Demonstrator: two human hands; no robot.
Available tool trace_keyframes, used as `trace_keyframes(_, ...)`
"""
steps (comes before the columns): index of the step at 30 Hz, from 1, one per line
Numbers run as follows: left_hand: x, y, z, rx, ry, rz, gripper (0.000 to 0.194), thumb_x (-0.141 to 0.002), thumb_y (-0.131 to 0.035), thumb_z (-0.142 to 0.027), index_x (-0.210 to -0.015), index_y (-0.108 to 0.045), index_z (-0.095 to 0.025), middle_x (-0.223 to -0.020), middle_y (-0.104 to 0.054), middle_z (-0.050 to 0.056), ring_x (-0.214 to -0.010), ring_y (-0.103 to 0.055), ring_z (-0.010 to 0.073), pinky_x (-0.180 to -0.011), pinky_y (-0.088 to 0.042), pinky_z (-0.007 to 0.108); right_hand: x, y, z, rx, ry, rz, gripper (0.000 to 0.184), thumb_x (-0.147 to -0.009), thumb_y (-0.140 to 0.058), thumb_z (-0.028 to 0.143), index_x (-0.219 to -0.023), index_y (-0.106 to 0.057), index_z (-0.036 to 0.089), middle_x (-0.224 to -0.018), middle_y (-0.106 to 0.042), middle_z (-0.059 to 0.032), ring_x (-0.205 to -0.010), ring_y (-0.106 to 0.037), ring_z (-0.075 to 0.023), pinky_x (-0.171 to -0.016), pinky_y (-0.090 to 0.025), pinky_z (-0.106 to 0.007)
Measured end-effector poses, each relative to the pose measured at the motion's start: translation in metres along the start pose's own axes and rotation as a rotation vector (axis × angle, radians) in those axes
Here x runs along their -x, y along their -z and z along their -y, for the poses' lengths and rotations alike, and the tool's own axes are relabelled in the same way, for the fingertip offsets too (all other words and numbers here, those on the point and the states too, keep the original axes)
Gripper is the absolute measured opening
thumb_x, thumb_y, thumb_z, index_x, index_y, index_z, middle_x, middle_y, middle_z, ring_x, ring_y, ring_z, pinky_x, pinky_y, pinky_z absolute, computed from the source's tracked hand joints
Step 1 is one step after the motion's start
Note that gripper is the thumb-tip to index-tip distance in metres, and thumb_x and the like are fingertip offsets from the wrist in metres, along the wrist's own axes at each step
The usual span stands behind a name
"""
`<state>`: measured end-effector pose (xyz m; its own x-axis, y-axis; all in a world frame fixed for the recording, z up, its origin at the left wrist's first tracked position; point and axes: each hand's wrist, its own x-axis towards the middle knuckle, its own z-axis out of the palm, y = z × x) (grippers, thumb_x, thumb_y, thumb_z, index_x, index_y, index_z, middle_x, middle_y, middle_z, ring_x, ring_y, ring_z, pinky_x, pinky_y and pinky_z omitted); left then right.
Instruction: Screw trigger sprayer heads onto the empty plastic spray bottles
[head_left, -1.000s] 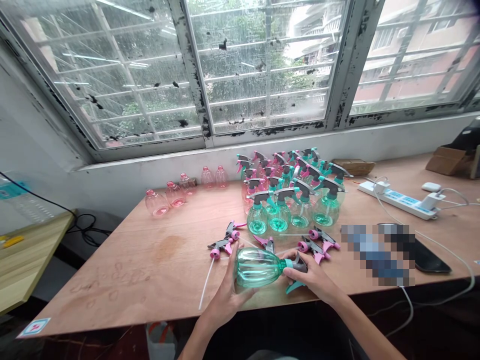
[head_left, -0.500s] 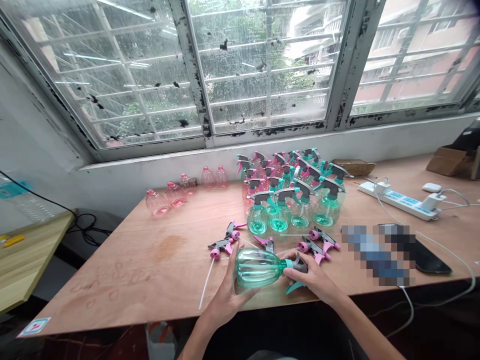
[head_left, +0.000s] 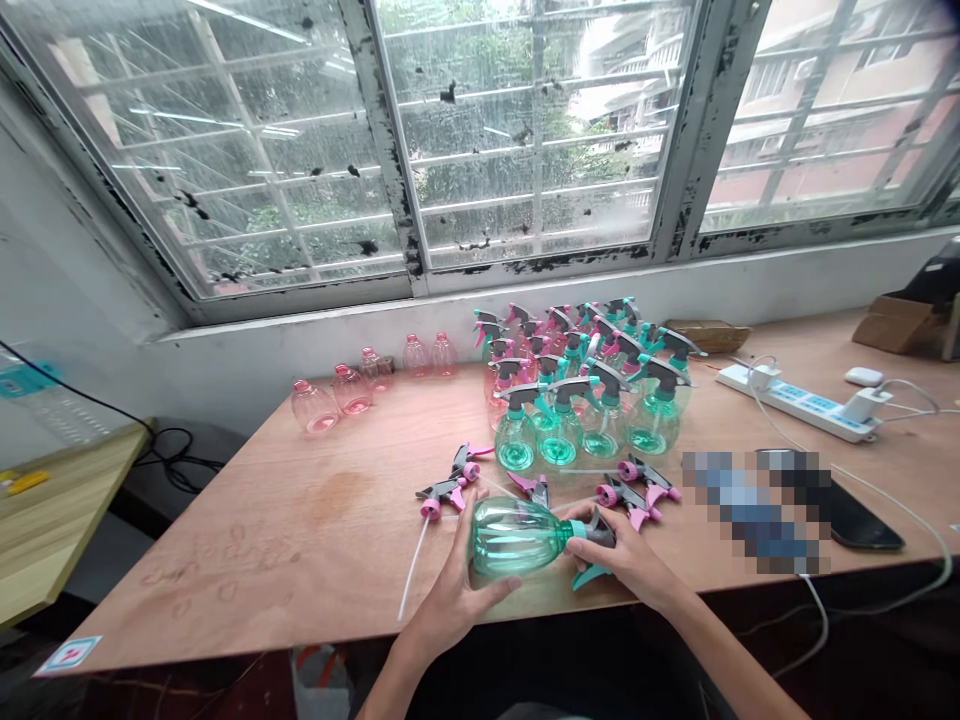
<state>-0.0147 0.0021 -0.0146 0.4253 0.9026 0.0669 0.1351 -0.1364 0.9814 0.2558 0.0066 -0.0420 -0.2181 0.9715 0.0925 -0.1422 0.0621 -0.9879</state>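
A clear green spray bottle (head_left: 517, 537) lies sideways in the air over the table's front edge, its neck toward the right. My left hand (head_left: 459, 580) is wrapped round the bottle's base end. My right hand (head_left: 624, 552) grips the grey and teal spray head (head_left: 592, 532) at the neck, and its teal trigger pokes out below. Behind the bottle lie several loose pink and grey spray heads, among them one at the left (head_left: 441, 493) with a white tube and one at the right (head_left: 628, 495).
Several assembled green and pink spray bottles (head_left: 559, 440) stand grouped at the back. Several pink bottles without heads (head_left: 315, 408) line the wall side, left of them. Toward the right are a white power strip (head_left: 799, 400), a black phone-like object (head_left: 862, 515), cables and a cardboard box (head_left: 892, 318).
Both hands and the green spray bottle stay almost in place. My left thumb lifts slightly away from the bottle. Nothing else on the table has visibly moved.
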Motion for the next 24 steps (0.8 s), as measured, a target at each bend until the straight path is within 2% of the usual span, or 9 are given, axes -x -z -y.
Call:
trace_keyframes(5,0.0003,0.0003,-0.0006,-0.04,-0.024,-0.012,0.106,-0.091,-0.072,-0.037,-0.159,0.009,-0.043,-0.174,-0.006,0.002,-0.158,-0.016,0.0303,-0.128,-0.02,0.05,-0.0001,0.0014,-0.0019,-0.006,-0.002,0.008,0.028,-0.085,-0.081,0.038,-0.104,-0.068,0.021,-0.072,-0.063,0.0041,-0.063,-0.062,-0.0161,-0.061,-0.051,-0.029)
trace_keyframes(9,-0.0003,0.0002,-0.0009,-0.02,-0.002,-0.002,0.117,-0.085,-0.079,-0.037,-0.159,0.013,-0.041,-0.174,-0.003,0.003,-0.159,-0.014,0.0304,-0.129,-0.016,0.05,0.0005,0.0011,-0.0007,-0.007,-0.001,0.016,0.028,-0.085,-0.081,0.037,-0.104,-0.068,0.021,-0.073,-0.063,0.004,-0.064,-0.062,-0.0163,-0.062,-0.052,-0.029)
trace_keyframes(16,-0.0008,0.0008,-0.0006,-0.007,-0.002,0.01,0.112,-0.086,-0.078,-0.037,-0.16,0.006,-0.042,-0.174,-0.002,0.001,-0.159,-0.014,0.0302,-0.129,-0.018,0.048,0.0007,0.0008,0.0009,0.0,0.001,0.006,0.027,-0.084,-0.081,0.037,-0.102,-0.069,0.021,-0.074,-0.061,0.0042,-0.065,-0.062,-0.0162,-0.062,-0.053,-0.029)
trace_keyframes(21,0.0006,0.0,-0.0016,-0.028,-0.022,0.001,0.104,-0.092,-0.071,-0.037,-0.159,0.009,-0.042,-0.174,-0.006,0.003,-0.158,-0.018,0.0274,-0.128,-0.021,0.049,-0.0003,0.0008,-0.0004,0.0,-0.001,0.003,0.028,-0.084,-0.082,0.038,-0.102,-0.069,0.021,-0.074,-0.062,0.0042,-0.065,-0.062,-0.0158,-0.061,-0.052,-0.029)
trace_keyframes(24,0.0008,-0.0008,-0.0031,-0.028,-0.017,0.002,0.11,-0.09,-0.074,-0.037,-0.159,0.011,-0.042,-0.174,-0.006,0.003,-0.158,-0.02,0.0271,-0.129,-0.02,0.048,0.0,0.0002,-0.0008,0.002,-0.002,0.004,0.028,-0.084,-0.082,0.038,-0.102,-0.069,0.021,-0.075,-0.062,0.0041,-0.065,-0.062,-0.0157,-0.061,-0.053,-0.029)
